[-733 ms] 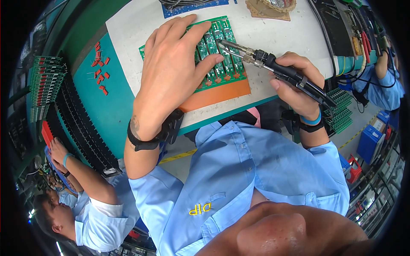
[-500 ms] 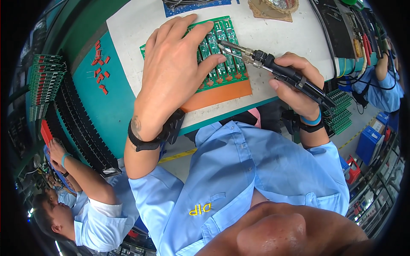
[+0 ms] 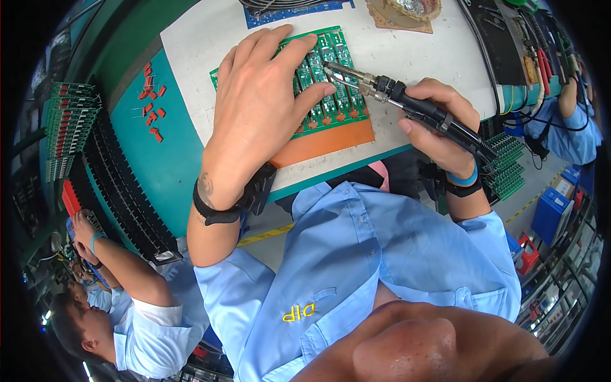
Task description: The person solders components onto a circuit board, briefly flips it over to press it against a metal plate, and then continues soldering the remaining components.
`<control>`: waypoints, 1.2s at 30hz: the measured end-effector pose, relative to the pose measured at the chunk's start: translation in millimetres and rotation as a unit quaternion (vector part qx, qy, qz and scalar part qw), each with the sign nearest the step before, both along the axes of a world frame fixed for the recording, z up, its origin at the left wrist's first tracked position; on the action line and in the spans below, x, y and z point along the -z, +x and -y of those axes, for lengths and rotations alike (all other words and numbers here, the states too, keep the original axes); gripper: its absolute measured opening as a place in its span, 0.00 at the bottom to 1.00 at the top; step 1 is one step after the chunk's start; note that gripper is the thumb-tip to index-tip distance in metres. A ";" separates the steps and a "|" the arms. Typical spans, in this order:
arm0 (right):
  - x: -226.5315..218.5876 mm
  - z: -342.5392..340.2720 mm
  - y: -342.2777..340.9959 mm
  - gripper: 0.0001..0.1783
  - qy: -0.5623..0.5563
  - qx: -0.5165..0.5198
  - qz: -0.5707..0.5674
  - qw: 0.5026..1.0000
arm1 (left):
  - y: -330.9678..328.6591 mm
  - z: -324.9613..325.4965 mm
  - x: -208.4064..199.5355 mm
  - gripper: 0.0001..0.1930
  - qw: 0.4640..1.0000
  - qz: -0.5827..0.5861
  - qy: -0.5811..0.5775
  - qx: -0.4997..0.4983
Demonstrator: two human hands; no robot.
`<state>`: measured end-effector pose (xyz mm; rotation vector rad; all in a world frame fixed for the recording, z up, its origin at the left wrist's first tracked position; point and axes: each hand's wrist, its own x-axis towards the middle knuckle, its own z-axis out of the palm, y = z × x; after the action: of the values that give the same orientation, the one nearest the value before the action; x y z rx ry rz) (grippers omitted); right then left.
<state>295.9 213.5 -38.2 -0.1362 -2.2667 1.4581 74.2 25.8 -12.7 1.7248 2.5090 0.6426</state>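
Note:
A green printed circuit board panel point(image 3: 342, 63), split into several long strips with small parts, lies on a white sheet point(image 3: 191, 54). An orange plate point(image 3: 340, 141) sticks out from under its near edge. My left hand point(image 3: 258, 102) rests flat on the board, fingers spread, covering its left part. My right hand point(image 3: 445, 121) is closed round the dark handle of a soldering iron point(image 3: 407, 99) with a thin curved feed tube alongside its tip. The tip meets the board's middle, just right of my left thumb and index finger; whether it touches a joint is too small to tell.
Red components point(image 3: 151, 116) lie scattered on the green mat point(image 3: 167, 191) at left, beside black slotted rails point(image 3: 121, 184) and racked boards point(image 3: 67, 130). A foil-lined dish point(image 3: 417, 7) and blue board point(image 3: 328, 7) are at the back. Stacked boards point(image 3: 506, 162) stand right. A co-worker point(image 3: 149, 331) sits left.
The soldering iron and my right hand have shifted very slightly left. My left hand stays on the board. The co-worker at left has moved their hands a little.

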 end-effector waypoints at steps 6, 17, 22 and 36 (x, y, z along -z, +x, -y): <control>6.6 -3.4 6.9 0.26 -0.017 0.017 -0.047 0.999 | -0.4 -0.7 3.2 0.29 1.000 0.009 0.013 -0.002; 12.1 -22.4 1.4 0.31 -0.045 0.224 -0.075 0.971 | -1.3 1.9 5.0 0.31 0.999 -0.037 -0.007 -0.002; 4.1 -3.8 14.2 0.29 -0.060 0.146 -0.097 0.983 | -2.4 2.4 5.9 0.31 1.000 -0.027 0.002 0.000; 0.8 2.4 -2.2 0.23 0.000 0.007 -0.021 1.000 | 0.3 2.0 10.3 0.30 1.000 0.001 0.025 -0.004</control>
<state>293.7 211.1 -39.0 -0.1198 -2.2294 1.4405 74.5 23.8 -23.0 1.7310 2.5204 0.7123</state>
